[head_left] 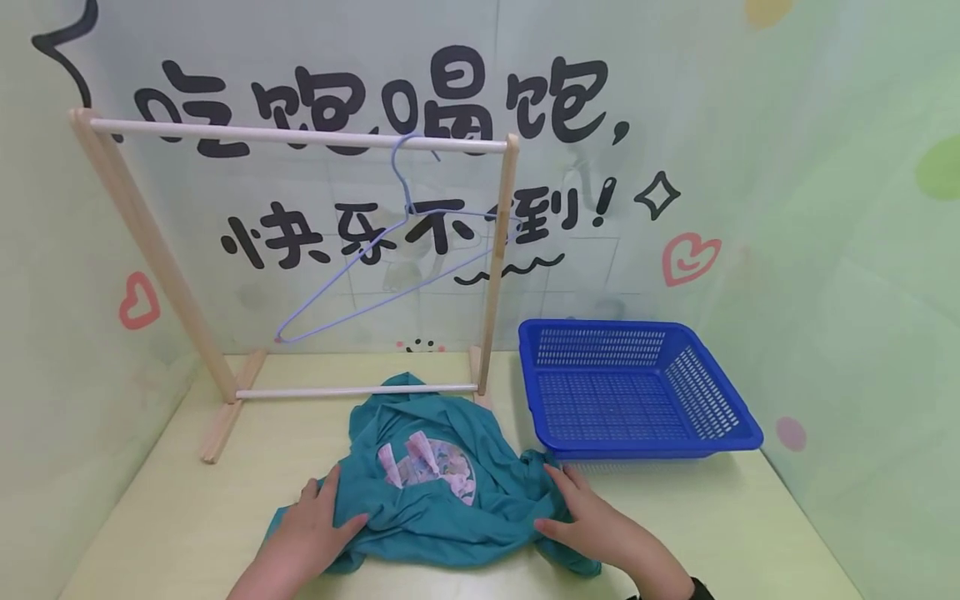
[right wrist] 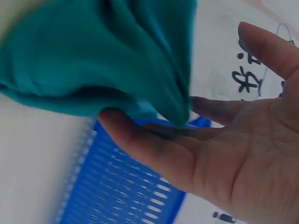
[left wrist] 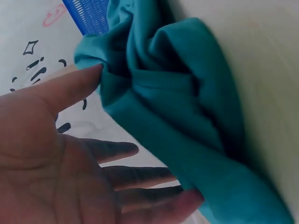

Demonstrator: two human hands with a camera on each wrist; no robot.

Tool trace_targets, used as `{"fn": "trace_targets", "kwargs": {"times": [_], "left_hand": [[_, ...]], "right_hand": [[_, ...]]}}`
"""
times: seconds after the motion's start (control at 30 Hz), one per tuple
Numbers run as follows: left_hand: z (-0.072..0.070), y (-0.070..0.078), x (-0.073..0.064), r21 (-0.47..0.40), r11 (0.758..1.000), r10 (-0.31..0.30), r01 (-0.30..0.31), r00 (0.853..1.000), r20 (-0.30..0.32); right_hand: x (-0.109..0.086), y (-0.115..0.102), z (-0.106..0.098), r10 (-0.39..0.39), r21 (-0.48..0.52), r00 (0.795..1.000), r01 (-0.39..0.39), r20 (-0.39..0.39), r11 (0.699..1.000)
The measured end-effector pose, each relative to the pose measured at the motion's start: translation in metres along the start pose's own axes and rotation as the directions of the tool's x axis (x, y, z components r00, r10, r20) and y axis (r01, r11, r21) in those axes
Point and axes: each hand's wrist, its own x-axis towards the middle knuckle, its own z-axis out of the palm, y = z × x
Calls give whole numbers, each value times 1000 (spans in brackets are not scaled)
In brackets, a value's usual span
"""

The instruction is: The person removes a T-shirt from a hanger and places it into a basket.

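Note:
A crumpled teal garment (head_left: 450,533) with a pink-and-white printed patch lies on the table, its far edge bunched at the rack's lower bar. On its left side rests my left hand (head_left: 311,529), fingers spread. The left wrist view shows the thumb (left wrist: 77,86) against a fold of the teal cloth (left wrist: 163,98), the other fingers extended along its edge. My right hand (head_left: 592,517) is at the garment's right end with thumb and fingers apart. Seen from the right wrist, its fingers (right wrist: 140,144) reach out straight beside the hanging cloth (right wrist: 107,56).
A wooden rack (head_left: 168,250) stands behind the garment. From its top bar hangs a light purple wire hanger (head_left: 337,279). To the right sits a blue perforated basket (head_left: 648,454), close to the garment's right end. Printed sheeting walls enclose the table (head_left: 720,525).

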Motion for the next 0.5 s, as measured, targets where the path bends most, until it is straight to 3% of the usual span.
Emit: {"fn": "trace_targets", "kwargs": {"times": [0.23,0.5], "left_hand": [[9,-8,12,-141,990,0,5,999,40],[12,-11,26,-165,985,47,-43,999,18]], "right_hand": [[15,14,14,-10,153,1000,10,0,988],[36,9,28,9,248,1000,-1,-28,969]]}}
